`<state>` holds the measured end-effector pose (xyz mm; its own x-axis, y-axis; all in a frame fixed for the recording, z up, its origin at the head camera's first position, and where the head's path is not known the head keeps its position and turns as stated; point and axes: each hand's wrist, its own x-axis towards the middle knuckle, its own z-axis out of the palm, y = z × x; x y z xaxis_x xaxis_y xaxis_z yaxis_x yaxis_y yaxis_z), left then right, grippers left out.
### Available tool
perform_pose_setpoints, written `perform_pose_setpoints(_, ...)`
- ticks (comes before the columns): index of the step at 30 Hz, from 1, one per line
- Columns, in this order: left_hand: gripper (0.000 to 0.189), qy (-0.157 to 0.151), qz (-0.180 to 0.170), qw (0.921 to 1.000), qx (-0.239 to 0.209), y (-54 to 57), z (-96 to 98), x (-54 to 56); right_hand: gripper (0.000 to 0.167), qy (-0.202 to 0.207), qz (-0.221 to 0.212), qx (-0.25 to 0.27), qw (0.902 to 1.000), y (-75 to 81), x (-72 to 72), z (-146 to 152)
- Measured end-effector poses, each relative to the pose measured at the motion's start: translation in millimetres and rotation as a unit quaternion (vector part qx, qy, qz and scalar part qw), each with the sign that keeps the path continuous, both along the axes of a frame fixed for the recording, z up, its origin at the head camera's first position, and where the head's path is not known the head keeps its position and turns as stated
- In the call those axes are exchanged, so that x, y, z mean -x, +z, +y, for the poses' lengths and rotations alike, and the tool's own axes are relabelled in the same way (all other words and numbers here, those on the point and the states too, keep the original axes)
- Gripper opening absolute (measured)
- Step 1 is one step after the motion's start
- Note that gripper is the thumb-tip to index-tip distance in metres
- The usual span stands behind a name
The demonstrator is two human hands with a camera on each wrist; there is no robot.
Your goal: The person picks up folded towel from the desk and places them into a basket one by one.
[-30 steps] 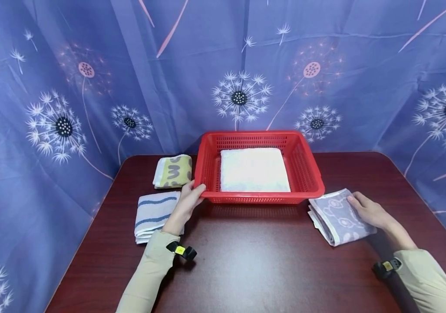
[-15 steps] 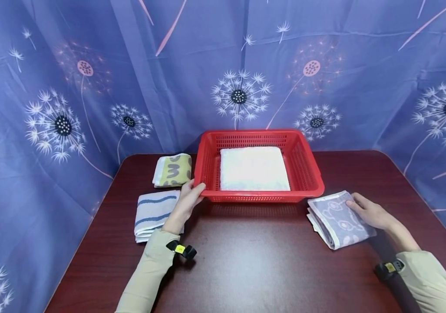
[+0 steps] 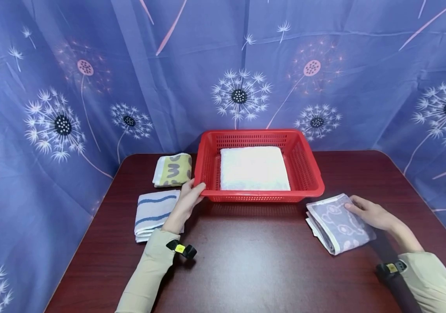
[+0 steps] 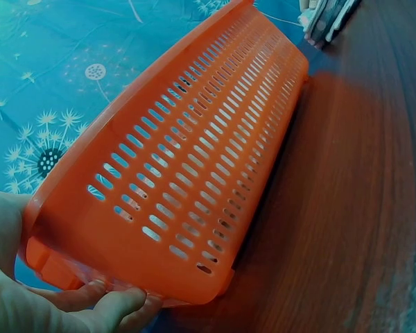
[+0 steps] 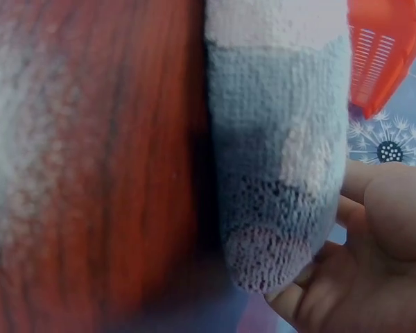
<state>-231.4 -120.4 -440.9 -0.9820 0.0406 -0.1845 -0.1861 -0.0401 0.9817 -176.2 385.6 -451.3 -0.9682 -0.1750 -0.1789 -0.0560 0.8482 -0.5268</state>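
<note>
My left hand point(image 3: 185, 201) grips the near left corner of a red plastic basket point(image 3: 262, 194); in the left wrist view the thumb is over the rim and the fingers curl under the slotted wall point(image 4: 194, 159). A folded white towel point(image 3: 254, 168) lies in the basket. At the right, my right hand point(image 3: 371, 213) pinches a folded grey-purple towel point(image 3: 341, 224) with a pale pattern and white border, thumb on top. The right wrist view shows this towel's rounded fold point(image 5: 277, 159) close up, with fingers behind its edge.
Left of the basket lie a folded yellow-green and grey towel point(image 3: 173, 171) and, nearer, a white towel with blue stripes point(image 3: 154, 213), partly behind my left wrist. The dark wooden table point(image 3: 242, 261) ends at a blue dandelion-print curtain point(image 3: 191, 87).
The grey-purple towel in my right hand has shifted slightly nearer and away from the basket's corner, turning a little. My left hand and the basket have stayed in place.
</note>
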Motion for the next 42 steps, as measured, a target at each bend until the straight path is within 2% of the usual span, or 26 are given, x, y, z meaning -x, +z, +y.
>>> perform_pose_setpoints(11,0.043,-0.001,0.005,1.0000,-0.002,-0.3,0.1,0.9,0.038,0.009,0.000,-0.010,0.9999,3.8,-2.9,-2)
perform_pose_setpoints(18,0.043,-0.002,0.001,1.0000,-0.001,0.1,-0.4,1.3,0.050,0.003,-0.083,0.071,0.9940,4.9,-5.6,-3)
perform_pose_setpoints(22,0.044,-0.002,-0.001,1.0000,0.000,0.2,-0.3,1.3,0.059,0.005,-0.100,0.082,0.9916,5.3,-6.5,-5)
perform_pose_setpoints(31,0.046,-0.006,-0.006,1.0000,-0.002,-1.3,-1.0,2.2,0.047,0.016,-0.113,0.109,0.9875,6.1,-8.6,-12)
perform_pose_setpoints(42,0.046,-0.004,-0.008,1.0000,0.000,-2.2,-1.0,2.5,0.046,0.032,-0.119,0.135,0.9832,4.3,-8.5,-17)
